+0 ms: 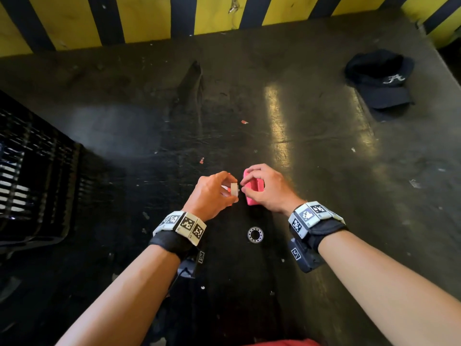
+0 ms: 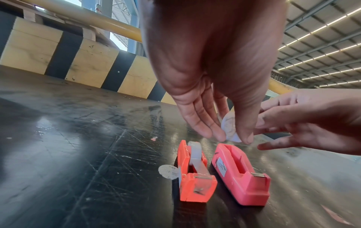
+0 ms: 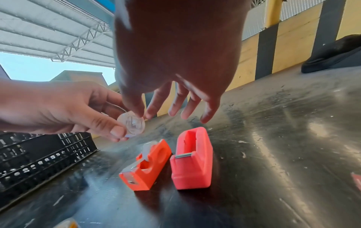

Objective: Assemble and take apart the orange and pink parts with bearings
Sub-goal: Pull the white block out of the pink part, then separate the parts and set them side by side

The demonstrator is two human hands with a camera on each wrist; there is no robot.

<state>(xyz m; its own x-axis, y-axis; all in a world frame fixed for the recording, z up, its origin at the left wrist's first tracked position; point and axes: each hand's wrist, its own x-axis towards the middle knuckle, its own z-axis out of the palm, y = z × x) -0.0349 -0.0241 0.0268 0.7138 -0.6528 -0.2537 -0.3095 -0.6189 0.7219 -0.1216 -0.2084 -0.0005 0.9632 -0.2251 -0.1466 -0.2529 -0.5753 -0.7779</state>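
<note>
Left grip [image 3: 64,111] pinching a clear spool [image 3: 132,125] by its rim, right grip [image 3: 171,95] nipping the spool's hub, other fingers spread loose. Just below: orange part [image 3: 145,166] already loaded with a roll, pink part [image 3: 192,158] empty. Near the wrists, a ring [image 1: 255,234] waiting on the desk [image 1: 311,158]; roughly halfway through assembly, disassembly all to come.

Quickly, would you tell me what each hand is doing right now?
Left hand: pinching the small clear roll above the orange part.
Right hand: thumb and forefinger touching the same roll; other fingers spread above the pink part.
</note>
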